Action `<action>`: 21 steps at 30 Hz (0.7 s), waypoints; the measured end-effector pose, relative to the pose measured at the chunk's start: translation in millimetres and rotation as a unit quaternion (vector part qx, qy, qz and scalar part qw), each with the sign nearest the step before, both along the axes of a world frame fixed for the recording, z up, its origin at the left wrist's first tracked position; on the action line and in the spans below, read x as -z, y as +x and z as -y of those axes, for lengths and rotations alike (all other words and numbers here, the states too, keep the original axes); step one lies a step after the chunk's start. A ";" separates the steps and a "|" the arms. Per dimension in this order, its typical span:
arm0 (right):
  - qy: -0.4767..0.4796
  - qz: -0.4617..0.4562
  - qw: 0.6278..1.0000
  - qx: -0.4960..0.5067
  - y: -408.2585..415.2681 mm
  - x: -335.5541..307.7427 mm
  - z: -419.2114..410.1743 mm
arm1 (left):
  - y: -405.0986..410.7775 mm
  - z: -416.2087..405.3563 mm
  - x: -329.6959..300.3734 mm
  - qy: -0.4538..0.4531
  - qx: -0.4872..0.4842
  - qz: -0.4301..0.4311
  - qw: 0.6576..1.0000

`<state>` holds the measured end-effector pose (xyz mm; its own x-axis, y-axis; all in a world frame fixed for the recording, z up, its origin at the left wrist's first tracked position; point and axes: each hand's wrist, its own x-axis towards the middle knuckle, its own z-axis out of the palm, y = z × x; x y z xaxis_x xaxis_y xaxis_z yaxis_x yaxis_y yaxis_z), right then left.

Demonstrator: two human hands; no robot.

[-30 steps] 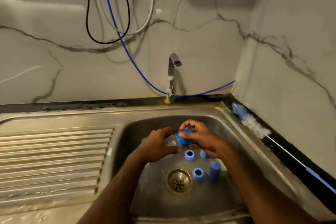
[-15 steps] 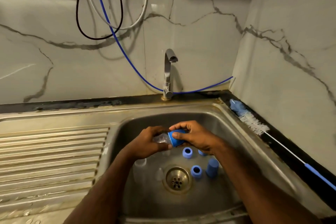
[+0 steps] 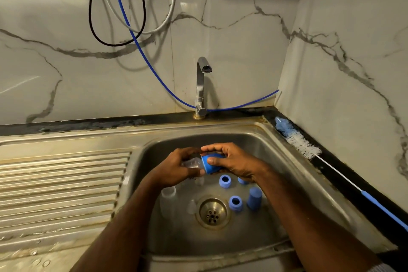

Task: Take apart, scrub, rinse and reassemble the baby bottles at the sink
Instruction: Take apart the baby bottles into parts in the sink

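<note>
Over the steel sink [image 3: 293, 170] I hold a clear baby bottle [image 3: 192, 163] lying sideways. My left hand [image 3: 174, 169] grips its clear body, and my right hand [image 3: 234, 162] grips its blue cap [image 3: 210, 164]. On the sink floor lie two blue rings [image 3: 224, 181] [image 3: 235, 203], a blue cap [image 3: 254, 198] standing upright, and another blue part [image 3: 242, 180] partly hidden under my right wrist. A clear bottle body [image 3: 168, 196] stands to the left of the drain [image 3: 212, 213], with a clear teat [image 3: 191, 206] beside it.
The tap [image 3: 202, 86] rises behind the sink, with no water running. A long bottle brush [image 3: 302, 146] with a blue handle lies along the right ledge. A ribbed draining board [image 3: 61, 185] fills the left. Cables and a blue hose [image 3: 141, 51] hang on the marble wall.
Both hands stay on the bottle and cap over the sink; my right hand has shifted its fingers slightly round the cap. The camera has tilted, bringing the clear bottle body into view.
</note>
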<state>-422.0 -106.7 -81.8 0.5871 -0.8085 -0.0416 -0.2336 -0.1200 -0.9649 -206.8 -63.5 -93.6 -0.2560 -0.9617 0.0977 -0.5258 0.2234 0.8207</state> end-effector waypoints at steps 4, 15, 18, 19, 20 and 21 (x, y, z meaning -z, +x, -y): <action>-0.013 0.000 1.000 0.003 -1.9 -0.6 1.5 | 2.7 -0.9 -3.5 -0.018 0.003 0.014 1.000; -0.034 0.027 0.999 0.023 -2.9 -5.2 5.0 | 2.0 0.7 -4.3 -0.019 -0.018 -0.013 1.000; -0.038 0.017 0.999 0.012 -7.0 -3.6 8.8 | 4.0 1.1 -2.3 0.005 -0.006 -0.022 1.000; -0.051 0.016 0.999 0.010 -10.9 -3.2 10.9 | 6.8 0.5 -1.8 0.018 0.000 -0.031 0.999; -0.063 0.020 0.998 0.015 -16.1 -3.9 13.0 | 10.8 -0.3 -0.8 0.033 0.005 -0.040 0.999; -0.070 0.030 0.997 0.025 -22.3 -4.7 15.4 | 14.5 -1.7 -0.1 0.045 0.007 -0.047 0.998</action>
<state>-444.3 -122.2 -77.1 0.5447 -0.8317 0.1075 -0.1852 -0.2443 -0.9518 -192.3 -61.8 -93.4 -0.2626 -0.9642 0.0359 -0.4425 0.1534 0.8835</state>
